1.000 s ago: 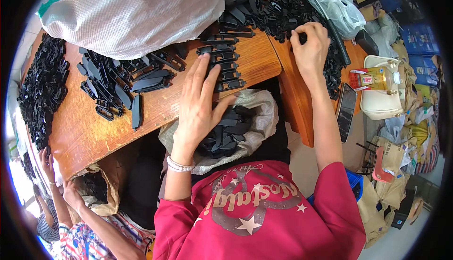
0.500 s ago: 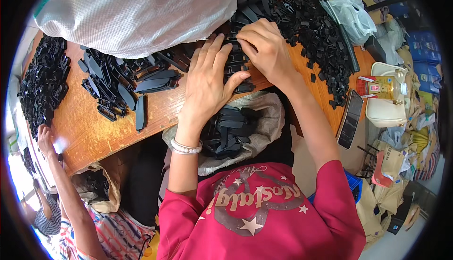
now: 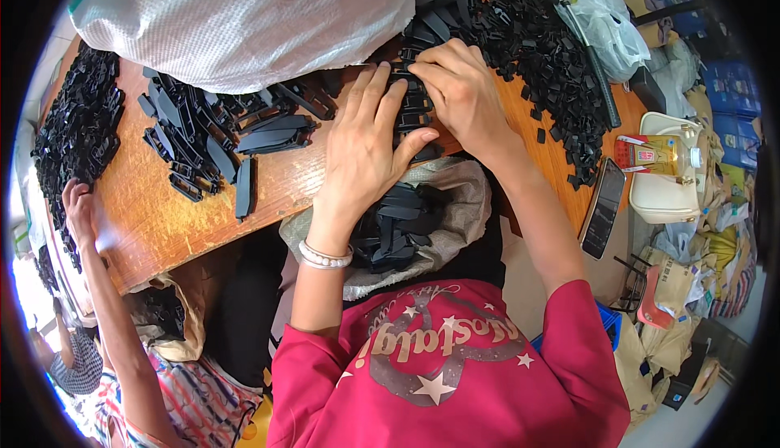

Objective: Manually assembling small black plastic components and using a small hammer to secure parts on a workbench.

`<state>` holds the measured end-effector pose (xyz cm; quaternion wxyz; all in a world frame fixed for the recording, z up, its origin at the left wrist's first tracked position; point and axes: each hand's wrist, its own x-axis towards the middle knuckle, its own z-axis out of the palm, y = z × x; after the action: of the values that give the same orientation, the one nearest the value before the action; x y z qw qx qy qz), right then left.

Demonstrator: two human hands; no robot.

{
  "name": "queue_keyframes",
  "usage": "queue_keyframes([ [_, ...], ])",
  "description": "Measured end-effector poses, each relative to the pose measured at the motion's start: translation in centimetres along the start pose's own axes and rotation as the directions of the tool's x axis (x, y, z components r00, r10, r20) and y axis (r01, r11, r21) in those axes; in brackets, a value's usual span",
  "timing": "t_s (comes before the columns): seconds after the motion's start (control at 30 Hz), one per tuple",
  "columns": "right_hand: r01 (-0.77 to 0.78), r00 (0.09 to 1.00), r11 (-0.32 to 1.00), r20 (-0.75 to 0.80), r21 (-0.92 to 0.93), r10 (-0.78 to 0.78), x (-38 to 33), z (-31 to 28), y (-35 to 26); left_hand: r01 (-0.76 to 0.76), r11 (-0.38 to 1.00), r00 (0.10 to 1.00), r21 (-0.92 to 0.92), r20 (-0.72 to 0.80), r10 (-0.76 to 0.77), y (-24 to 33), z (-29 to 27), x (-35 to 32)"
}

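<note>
A row of black plastic parts [image 3: 416,107] lies at the table's near edge, side by side. My left hand [image 3: 364,143] rests along the left of this row, fingers stretched out flat and thumb out over its near end. At the row's right, my right hand [image 3: 463,95] is closed, thumb and fingers pinched at the parts; what sits between the fingertips is hidden. Below the edge, a woven sack [image 3: 463,204] gapes on my lap with several long black parts [image 3: 394,225] inside.
A big white woven sack [image 3: 244,21] covers the table's far middle. Long black pieces [image 3: 276,134] lie left, and a heap of small black clips [image 3: 561,107] right. A phone [image 3: 604,208] lies at the right edge. At far left, another person's hand [image 3: 80,212] touches a black heap [image 3: 77,123].
My view has shifted slightly. My left hand stays along the row and my right hand keeps its pinch, with small finger movements. The other person's hand has moved up a little.
</note>
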<state>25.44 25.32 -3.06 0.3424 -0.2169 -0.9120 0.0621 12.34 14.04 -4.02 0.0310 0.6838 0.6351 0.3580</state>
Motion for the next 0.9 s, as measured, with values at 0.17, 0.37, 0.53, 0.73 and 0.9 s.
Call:
queue_keyframes([
  [0.17,-0.01,1.0,1.0,0.016,-0.012,0.011,0.1,-0.1,-0.3,0.007,1.0,1.0,0.01,-0.019,-0.007,0.2,0.2,-0.2],
  [0.37,-0.159,0.986,0.987,-0.051,-0.008,0.158,-0.6,-0.6,0.8,0.002,1.0,0.999,0.014,-0.038,-0.001,0.0,0.1,0.0],
  [0.53,-0.18,0.984,0.977,-0.011,-0.113,0.18,-0.5,-0.6,1.4,0.006,1.0,0.999,0.001,-0.036,-0.006,0.0,0.1,-0.1],
  [0.73,-0.465,0.831,0.795,-0.117,0.389,0.543,-1.3,-3.2,-1.3,-0.028,0.997,0.997,-0.067,-0.08,0.023,-0.1,-0.4,-0.3],
  [0.9,-0.413,0.742,0.153,0.234,0.898,0.629,-4.1,-5.5,-6.4,-0.015,0.952,0.99,-0.304,-0.14,-0.028,4.1,-2.2,-2.2],
])
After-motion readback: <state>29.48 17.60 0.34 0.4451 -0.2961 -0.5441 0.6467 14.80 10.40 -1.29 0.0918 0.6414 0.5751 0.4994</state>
